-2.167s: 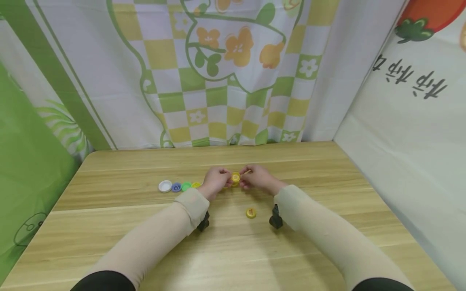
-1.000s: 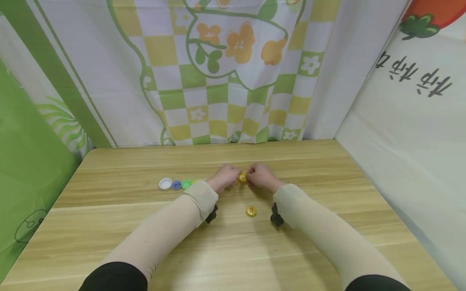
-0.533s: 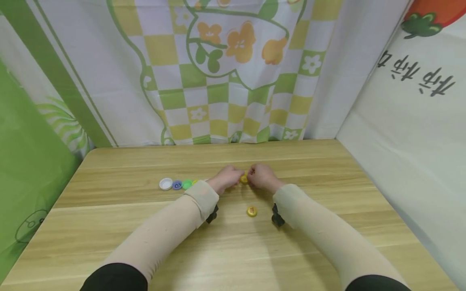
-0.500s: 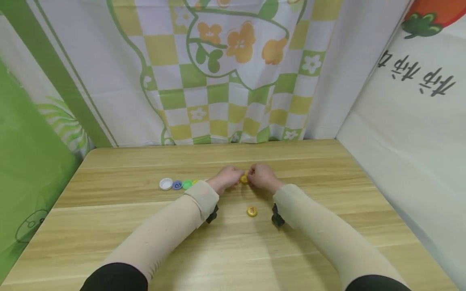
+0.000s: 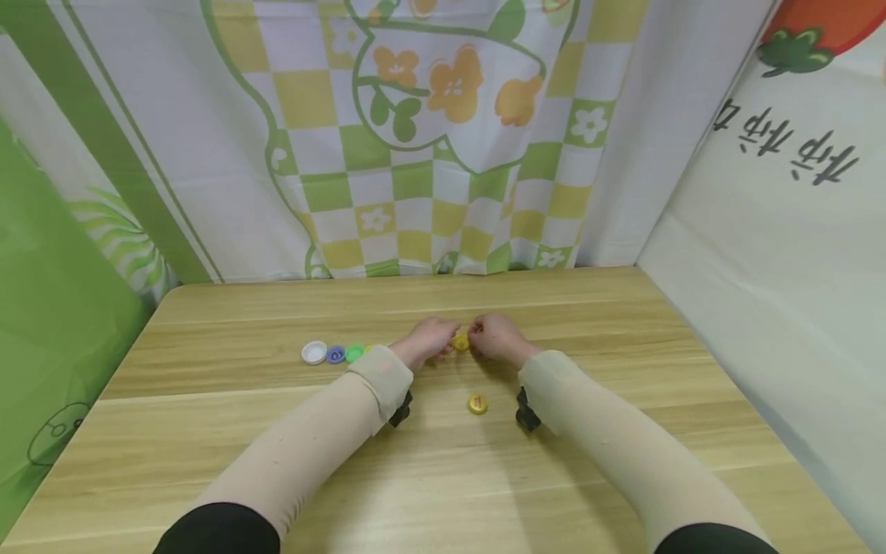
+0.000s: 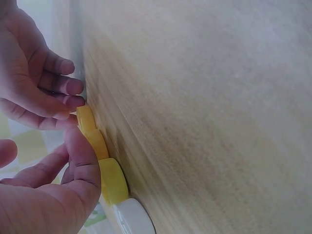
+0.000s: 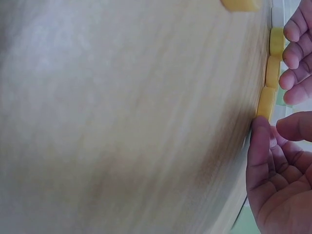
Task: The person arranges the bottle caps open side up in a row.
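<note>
Several bottle caps form a row on the table. In the head view its left end shows a white cap (image 5: 314,353), a purple cap (image 5: 335,355) and a green cap (image 5: 354,353); my left arm covers the middle. The right end is an orange-yellow cap (image 7: 265,102), beside another orange-yellow cap (image 6: 97,144), then a yellow cap (image 6: 114,180) and a second white cap (image 6: 134,217). My right hand (image 5: 500,338) touches the end cap with a fingertip, its thumb apart. My left hand (image 5: 431,338) hovers along the row, fingers loose, thumb close by the orange-yellow caps.
A lone gold cap (image 5: 477,404) with red print lies on the wooden table (image 5: 443,492), nearer me than the row. A patterned curtain (image 5: 443,192) hangs behind the table, with a white printed sheet (image 5: 775,254) at the right.
Earlier both hands were fingering a yellow cap at the row's right end; it has shifted slightly right. My left hand has moved right, and its fingers have since loosened off the cap.
</note>
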`<state>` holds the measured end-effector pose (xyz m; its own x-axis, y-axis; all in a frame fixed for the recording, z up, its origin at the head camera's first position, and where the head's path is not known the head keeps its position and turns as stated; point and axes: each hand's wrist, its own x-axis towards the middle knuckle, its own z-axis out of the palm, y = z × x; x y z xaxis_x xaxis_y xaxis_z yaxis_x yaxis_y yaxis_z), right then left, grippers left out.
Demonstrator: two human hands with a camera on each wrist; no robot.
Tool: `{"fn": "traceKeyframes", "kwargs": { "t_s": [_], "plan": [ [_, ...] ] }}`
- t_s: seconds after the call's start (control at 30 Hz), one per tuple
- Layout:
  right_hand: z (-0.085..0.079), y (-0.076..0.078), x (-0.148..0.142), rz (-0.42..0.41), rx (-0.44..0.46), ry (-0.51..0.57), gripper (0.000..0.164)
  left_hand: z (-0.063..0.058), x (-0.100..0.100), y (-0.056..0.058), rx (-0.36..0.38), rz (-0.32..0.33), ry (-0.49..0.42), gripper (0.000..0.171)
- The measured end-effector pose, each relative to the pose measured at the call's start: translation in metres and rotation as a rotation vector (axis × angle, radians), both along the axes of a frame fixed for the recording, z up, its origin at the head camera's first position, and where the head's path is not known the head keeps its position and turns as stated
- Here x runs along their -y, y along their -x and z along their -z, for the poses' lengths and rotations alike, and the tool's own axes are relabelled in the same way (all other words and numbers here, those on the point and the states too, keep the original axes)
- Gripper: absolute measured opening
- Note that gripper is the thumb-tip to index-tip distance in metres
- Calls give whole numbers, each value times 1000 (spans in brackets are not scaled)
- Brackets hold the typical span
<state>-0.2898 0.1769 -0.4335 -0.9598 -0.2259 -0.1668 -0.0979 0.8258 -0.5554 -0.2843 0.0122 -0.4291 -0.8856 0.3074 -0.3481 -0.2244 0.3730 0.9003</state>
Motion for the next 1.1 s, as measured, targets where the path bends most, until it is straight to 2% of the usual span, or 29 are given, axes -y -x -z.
{"fn": "traceKeyframes", "kwargs": {
  "t_s": [0.13,0.33,0.4,0.53,0.63,0.73,0.9,1.1],
  "plan": [
    [-1,0,0,-15,-14,-6,15,0,0,-2,-8,-16,-12,27],
    [-3,0,-8,-10,-15,11,18,-12,-1,-9,-2,12,-49,38],
    [-4,-1,-12,-20,-9,26,18,-14,-2,-13,-9,25,-67,38],
    [-5,-5,-20,-98,-13,44,18,-15,-5,-27,-6,64,-106,32],
    [-7,-13,-28,-168,48,58,16,-15,-5,-39,4,100,-110,30],
    [-9,-22,-35,-191,160,82,13,-16,-2,-47,11,121,-89,35],
    [-13,-32,-39,-201,286,117,10,-12,5,-51,32,132,-65,34],
    [-14,-42,-42,-211,357,149,14,1,11,-58,65,157,-32,31]
  ]
}}
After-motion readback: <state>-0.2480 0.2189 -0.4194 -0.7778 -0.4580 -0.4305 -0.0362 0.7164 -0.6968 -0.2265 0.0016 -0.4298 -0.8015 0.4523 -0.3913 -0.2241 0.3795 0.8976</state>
